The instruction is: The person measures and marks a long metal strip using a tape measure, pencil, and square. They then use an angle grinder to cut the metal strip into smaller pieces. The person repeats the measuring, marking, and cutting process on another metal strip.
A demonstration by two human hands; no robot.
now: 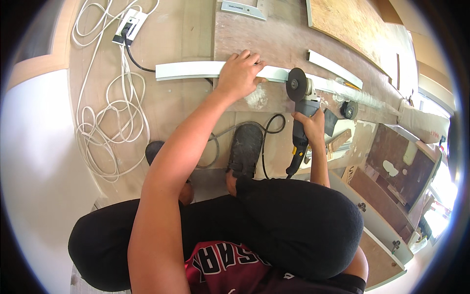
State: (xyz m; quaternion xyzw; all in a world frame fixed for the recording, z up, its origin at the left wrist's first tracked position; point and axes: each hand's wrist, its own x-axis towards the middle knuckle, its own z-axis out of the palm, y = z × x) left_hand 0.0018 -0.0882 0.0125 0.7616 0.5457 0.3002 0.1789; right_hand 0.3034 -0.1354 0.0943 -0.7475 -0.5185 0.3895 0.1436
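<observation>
A long white trim strip (pixel 188 70) lies across the edge of a brown board (pixel 274 34), its left end sticking out past the board. My left hand (pixel 241 73) grips the strip, fingers bent over the far edge and thumb on the near side. In my right hand (pixel 313 125) is a black angle grinder (pixel 299 134), wrapped at its body. Its dark cutting disc (pixel 295 85) stands at the strip, right of my left hand; whether it touches cannot be made out. White dust (pixel 256 97) lies on the board below the strip.
A shorter white offcut (pixel 335 67), a metal square (pixel 243 10) and a black round object (pixel 349 110) rest on the board. White cable (pixel 105 120) coils on the left floor beside a power strip (pixel 131 25). The grinder's black cord (pixel 267 147) runs by my shoe (pixel 246 147). Cabinet panels (pixel 387 171) stand right.
</observation>
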